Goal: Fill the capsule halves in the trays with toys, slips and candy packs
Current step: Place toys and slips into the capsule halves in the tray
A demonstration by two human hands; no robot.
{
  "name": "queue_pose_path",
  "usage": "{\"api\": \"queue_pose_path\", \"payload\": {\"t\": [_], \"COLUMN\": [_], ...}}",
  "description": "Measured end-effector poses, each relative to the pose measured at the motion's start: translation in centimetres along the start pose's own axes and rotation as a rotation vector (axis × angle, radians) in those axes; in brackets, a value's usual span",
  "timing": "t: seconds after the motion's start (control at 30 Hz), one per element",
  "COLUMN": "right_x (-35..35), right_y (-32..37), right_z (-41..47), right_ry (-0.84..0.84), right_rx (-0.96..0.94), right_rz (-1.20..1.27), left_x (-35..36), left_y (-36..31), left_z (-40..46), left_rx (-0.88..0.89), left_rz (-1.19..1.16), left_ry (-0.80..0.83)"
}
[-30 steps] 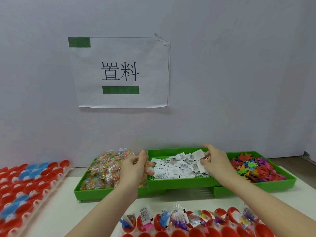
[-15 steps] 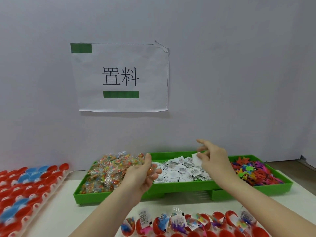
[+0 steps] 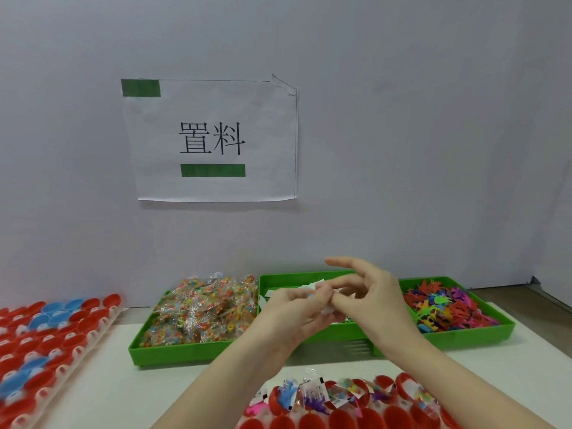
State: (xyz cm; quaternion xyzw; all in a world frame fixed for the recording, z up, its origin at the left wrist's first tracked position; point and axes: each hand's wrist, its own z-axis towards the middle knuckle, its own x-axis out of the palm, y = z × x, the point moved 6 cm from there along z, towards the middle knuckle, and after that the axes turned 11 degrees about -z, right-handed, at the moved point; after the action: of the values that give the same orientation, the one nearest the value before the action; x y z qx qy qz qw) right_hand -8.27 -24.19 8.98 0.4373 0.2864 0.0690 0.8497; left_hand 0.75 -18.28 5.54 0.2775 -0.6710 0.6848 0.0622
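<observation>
Item: filling station, head view.

Risks (judged). The left hand (image 3: 294, 308) curls round a small clutch of white slips and what looks like a candy pack; the right hand (image 3: 368, 297) pinches at that clutch with thumb and middle fingers, index finger lifted. Thin paper may cling, so two slips could come away together, or one could slide out and fall back into the bin. A loose hold on the left could drop the pack. Both forearms hang over the near tray of capsule halves (image 3: 356, 407); a low sweep could knock out contents already seated.

Surroundings, largest first.
- Wall (image 3: 433, 134): plain, pale grey.
- Table (image 3: 102, 382): white, matte.
- Paper sign (image 3: 213, 140): taped to the wall, printed characters, two green bars.
- Second capsule tray (image 3: 46, 342): at left, red and blue halves.
- Candy pack bin (image 3: 198, 314): green, heaped.
- Toy bin (image 3: 448, 308): green, mixed colours.
- Slip bin (image 3: 278, 278): between them, mostly hidden by the hands.
</observation>
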Motion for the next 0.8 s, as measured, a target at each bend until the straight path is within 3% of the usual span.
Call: {"api": "queue_pose_path", "payload": {"t": [0.2, 0.27, 0.33, 0.37, 0.43, 0.5, 0.57, 0.63, 0.8], "right_x": [-0.9, -2.5, -5.4, -6.8, -8.2, -8.5, -8.2, -8.0, -8.3], "right_y": [-2.5, -4.4, -6.6, -7.9, -10.7, -13.7, -15.0, -15.2, -16.4], "right_z": [0.4, 0.7, 0.9, 1.0, 0.8, 0.4, 0.0, -0.1, 0.2], "right_ry": [0.068, -0.025, -0.214, -0.27, -0.143, 0.089, 0.199, 0.216, 0.253], "right_rx": [0.115, 0.203, 0.26, 0.29, 0.375, 0.513, 0.619, 0.612, 0.591], "right_rz": [0.083, 0.149, -0.005, -0.232, -0.795, -1.043, -0.864, -0.747, -0.845], "left_x": [0.0, -0.2, -0.8, -1.1, -1.7, -2.2, -2.4, -2.3, -2.3], "left_y": [0.3, 0.2, 0.0, 0.0, -0.1, -0.3, -0.4, -0.5, -0.6], "left_z": [-0.3, -0.5, -0.7, -0.8, -1.0, -1.2, -1.3, -1.4, -1.6], "left_rx": [-0.049, -0.064, -0.069, -0.069, -0.07, -0.051, -0.037, -0.032, -0.009], "left_rz": [-0.103, -0.135, -0.112, -0.069, 0.015, 0.055, 0.065, 0.066, 0.09], "left_ry": [-0.026, -0.08, -0.12, -0.127, -0.138, -0.161, -0.189, -0.2, -0.2]}}
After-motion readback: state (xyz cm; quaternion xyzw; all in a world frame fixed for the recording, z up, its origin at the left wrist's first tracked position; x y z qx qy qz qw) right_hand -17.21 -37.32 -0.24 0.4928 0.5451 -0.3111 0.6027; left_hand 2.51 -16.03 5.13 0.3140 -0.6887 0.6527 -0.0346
